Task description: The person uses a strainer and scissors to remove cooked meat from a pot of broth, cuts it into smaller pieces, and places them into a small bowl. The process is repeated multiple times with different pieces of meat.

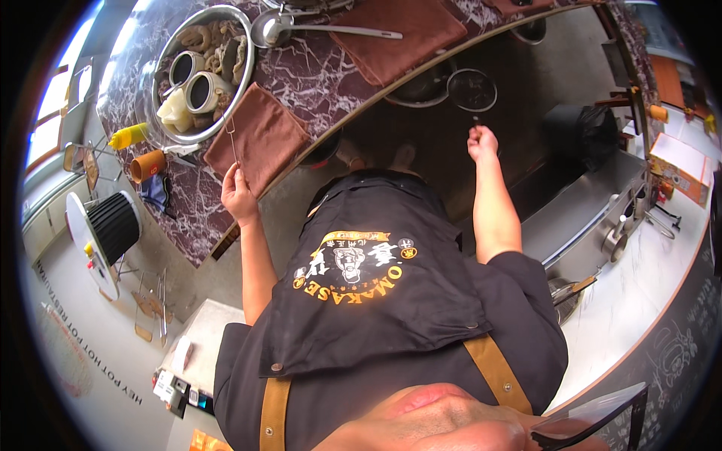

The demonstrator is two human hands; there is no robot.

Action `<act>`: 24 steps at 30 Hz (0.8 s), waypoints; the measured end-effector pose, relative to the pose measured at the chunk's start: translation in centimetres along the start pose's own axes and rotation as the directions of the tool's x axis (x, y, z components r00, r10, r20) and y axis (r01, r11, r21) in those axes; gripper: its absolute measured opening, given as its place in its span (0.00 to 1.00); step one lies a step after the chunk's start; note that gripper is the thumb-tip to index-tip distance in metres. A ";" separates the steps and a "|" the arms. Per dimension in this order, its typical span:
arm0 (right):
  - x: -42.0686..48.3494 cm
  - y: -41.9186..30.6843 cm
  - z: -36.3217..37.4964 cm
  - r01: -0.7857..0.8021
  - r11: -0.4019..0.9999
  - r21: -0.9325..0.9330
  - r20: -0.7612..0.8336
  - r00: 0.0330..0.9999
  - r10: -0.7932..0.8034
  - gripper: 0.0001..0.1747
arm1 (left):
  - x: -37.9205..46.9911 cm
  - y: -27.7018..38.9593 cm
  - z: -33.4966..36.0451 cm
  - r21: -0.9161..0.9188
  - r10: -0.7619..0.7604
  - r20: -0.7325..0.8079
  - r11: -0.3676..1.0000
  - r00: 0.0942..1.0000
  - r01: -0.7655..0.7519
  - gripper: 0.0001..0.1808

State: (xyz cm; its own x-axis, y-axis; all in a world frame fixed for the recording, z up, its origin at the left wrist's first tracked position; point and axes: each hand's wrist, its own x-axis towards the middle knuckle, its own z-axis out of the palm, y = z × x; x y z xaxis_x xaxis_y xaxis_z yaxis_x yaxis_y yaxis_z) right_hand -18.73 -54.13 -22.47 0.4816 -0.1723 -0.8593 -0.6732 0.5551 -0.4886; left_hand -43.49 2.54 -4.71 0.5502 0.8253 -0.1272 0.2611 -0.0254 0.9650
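Observation:
My left hand (240, 194) pinches a thin metal wire tool (232, 138) with a narrow loop near its far end. It is over a folded brown cloth (265, 132) at the counter's edge. Just past the cloth stands a large metal basin (248, 62) holding cooked offal (225, 48), pale chunks (175, 111) and two whitish cups (206, 93) with dark contents. Held out over the dark floor, my right hand (482, 142) is closed around a thin handle. A round-rimmed utensil (472, 111) lies in line with it; the join is hard to see.
A metal ladle (338, 30) rests on the dark marbled counter (304, 73) beside another brown cloth (400, 39). A yellow squeeze bottle (128, 136) and a brown cup (148, 166) are at left. A black bag (598, 135) and a steel counter (592, 197) flank my right side.

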 end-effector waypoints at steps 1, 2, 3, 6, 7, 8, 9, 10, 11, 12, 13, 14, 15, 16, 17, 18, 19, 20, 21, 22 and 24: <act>-0.4 -0.4 -1.5 0.002 0.995 0.095 0.076 0.997 -0.009 0.02 | 0.9 -0.5 0.2 -0.044 -0.005 0.006 0.999 1.000 0.005 0.11; -2.3 -1.0 -1.5 0.006 0.989 0.145 0.149 0.988 -0.028 0.06 | 1.5 -1.1 0.2 -0.085 -0.011 -0.003 0.996 1.000 0.011 0.11; -4.7 -1.4 -2.2 0.007 0.981 0.194 0.219 0.974 -0.050 0.11 | 2.1 -1.5 0.2 -0.125 -0.019 -0.009 0.992 1.000 0.017 0.11; -13.7 -3.1 -1.4 0.078 0.967 0.241 0.375 0.912 -0.167 0.27 | 4.2 -1.8 0.9 -0.120 0.007 -0.016 0.993 1.000 -0.009 0.10; -17.2 -3.8 -0.7 0.129 0.962 0.242 0.400 0.890 -0.220 0.30 | 5.3 -2.2 1.6 -0.158 0.027 -0.003 0.987 1.000 -0.027 0.10; -19.8 -4.6 -0.4 0.160 0.955 0.249 0.482 0.835 -0.266 0.32 | 5.9 -2.2 2.1 -0.184 0.015 0.004 0.983 1.000 -0.014 0.10; -21.4 -5.8 0.4 0.183 0.950 0.253 0.561 0.772 -0.298 0.34 | 6.3 -2.8 2.1 -0.239 -0.018 0.019 0.971 1.000 0.022 0.11; -23.1 -6.7 2.2 0.250 0.945 0.212 0.545 0.772 -0.326 0.35 | 6.6 -2.6 2.3 -0.256 -0.027 0.021 0.966 0.999 0.032 0.11; -24.8 -7.6 4.2 0.317 0.932 0.173 0.523 0.773 -0.360 0.35 | 6.7 -2.4 2.6 -0.272 -0.038 0.032 0.961 0.999 0.045 0.11; -25.7 -8.7 6.7 0.370 0.922 0.116 0.576 0.731 -0.366 0.36 | 6.8 -2.8 2.8 -0.287 -0.058 0.038 0.956 0.998 0.067 0.11; -26.2 -9.7 9.3 0.434 0.899 0.063 0.642 0.672 -0.370 0.35 | 6.7 -2.4 3.0 -0.288 -0.073 0.040 0.954 0.997 0.081 0.11; -26.7 -10.6 12.7 0.500 0.865 -0.026 0.660 0.659 -0.361 0.35 | 6.8 -2.5 3.3 -0.264 -0.062 0.027 0.962 0.998 0.067 0.11; -26.9 -11.3 16.4 0.557 0.823 -0.116 0.678 0.650 -0.344 0.35 | 6.7 -2.6 3.3 -0.234 -0.054 0.010 0.971 0.998 0.055 0.11; -26.6 -11.4 20.1 0.637 0.749 -0.182 0.692 0.624 -0.363 0.35 | 6.7 -2.6 3.5 -0.245 -0.061 0.008 0.968 0.998 0.061 0.11; -25.8 -11.7 23.8 0.707 0.664 -0.245 0.708 0.598 -0.375 0.34 | 6.7 -2.5 3.7 -0.254 -0.071 0.005 0.965 0.997 0.069 0.11; -24.5 -12.2 27.5 0.750 0.586 -0.308 0.740 0.575 -0.348 0.34 | 6.4 -2.4 3.8 -0.263 -0.083 -0.006 0.962 0.997 0.079 0.11; -22.9 -12.9 30.9 0.787 0.502 -0.358 0.770 0.553 -0.318 0.33 | 6.3 -2.0 3.9 -0.256 -0.076 -0.023 0.964 0.997 0.068 0.11; -21.3 -14.0 34.0 0.818 0.356 -0.452 0.781 0.555 -0.286 0.32 | 6.3 -1.4 4.0 -0.250 -0.069 -0.038 0.967 0.997 0.057 0.11; -19.5 -15.0 37.0 0.828 0.195 -0.525 0.790 0.560 -0.251 0.32 | 6.1 -0.9 4.2 -0.243 -0.063 -0.055 0.969 0.996 0.048 0.11; -17.5 -16.3 39.6 0.851 -0.111 -0.514 0.838 0.471 -0.275 0.31 | 6.0 -0.7 4.1 -0.229 -0.068 -0.088 0.972 0.994 0.046 0.11; -15.7 -18.4 43.6 0.737 -0.535 -0.413 0.909 0.372 -0.189 0.31 | 4.9 0.0 3.6 -0.152 -0.064 -0.220 0.988 0.973 0.030 0.11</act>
State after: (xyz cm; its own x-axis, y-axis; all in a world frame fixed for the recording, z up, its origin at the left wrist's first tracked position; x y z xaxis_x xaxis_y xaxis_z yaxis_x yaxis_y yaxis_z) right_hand 10.61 -26.14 6.58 0.8165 0.5704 -0.0899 0.4833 -0.7603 -0.4340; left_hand -37.93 4.55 -6.15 0.3446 0.9290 -0.1347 0.1542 0.0855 0.9843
